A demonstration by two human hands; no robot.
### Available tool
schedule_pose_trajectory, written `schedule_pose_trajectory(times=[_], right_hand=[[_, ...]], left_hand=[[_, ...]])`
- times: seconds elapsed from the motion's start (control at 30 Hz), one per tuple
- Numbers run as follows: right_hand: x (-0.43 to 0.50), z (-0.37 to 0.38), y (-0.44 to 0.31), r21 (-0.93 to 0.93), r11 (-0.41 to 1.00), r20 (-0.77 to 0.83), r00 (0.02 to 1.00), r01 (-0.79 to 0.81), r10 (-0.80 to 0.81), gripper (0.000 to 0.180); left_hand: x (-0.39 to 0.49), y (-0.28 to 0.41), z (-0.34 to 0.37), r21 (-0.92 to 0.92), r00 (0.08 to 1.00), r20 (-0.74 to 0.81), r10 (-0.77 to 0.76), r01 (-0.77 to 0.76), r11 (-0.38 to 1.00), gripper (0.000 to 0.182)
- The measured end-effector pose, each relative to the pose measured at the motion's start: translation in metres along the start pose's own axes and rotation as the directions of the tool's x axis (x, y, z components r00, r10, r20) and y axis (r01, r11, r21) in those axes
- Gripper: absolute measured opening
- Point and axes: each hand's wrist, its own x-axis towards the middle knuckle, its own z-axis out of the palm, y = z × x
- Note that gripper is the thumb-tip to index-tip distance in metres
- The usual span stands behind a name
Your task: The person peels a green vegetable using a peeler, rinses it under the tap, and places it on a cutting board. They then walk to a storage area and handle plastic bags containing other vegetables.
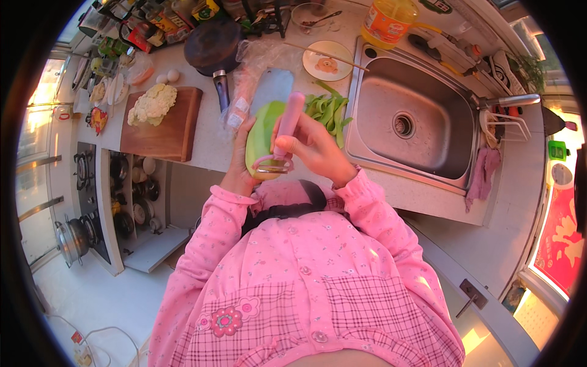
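My left hand (240,158) holds a large, pale-green, partly peeled vegetable (260,133) from its left side, tilted in front of my body. My right hand (318,149) grips the pink handle of a peeler (290,117), whose metal blade lies across the vegetable's near end. Long green peels (328,110) are heaped on the counter just beyond my right hand. Behind the vegetable rests a flat blue-grey rectangular piece (274,85), possibly a cleaver blade; its lower part is hidden.
A stainless-steel sink (422,156) lies to the right. On the left, cauliflower (153,104) sits on a wooden cutting board (160,137), near eggs (168,76) and a frying pan (213,46). A chopstick (332,58) crosses a plate (316,73). An oil bottle (387,23) stands behind the sink.
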Motion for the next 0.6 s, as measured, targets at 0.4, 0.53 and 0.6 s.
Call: schedule_pose_trajectory(times=[0.4,0.53,0.6], right_hand=[[0.002,-0.009,0.01,0.13,0.99,-0.03,0.997,-0.064,0.068,0.03],[0.009,-0.037,0.019,0.019,1.0,-0.167,0.986,-0.007,0.011,0.028],[0.013,-0.042,0.023,-0.07,0.998,-0.191,0.982,-0.008,-0.006,0.026]], left_hand=[[0.003,-0.004,-0.011,-0.036,1.0,0.012,-0.023,0.024,0.999,0.049],[-0.007,-0.02,0.007,-0.027,0.984,-0.163,-0.076,0.072,0.997,0.056],[-0.006,-0.022,0.001,-0.025,0.986,-0.133,-0.1,0.097,0.995,0.061]])
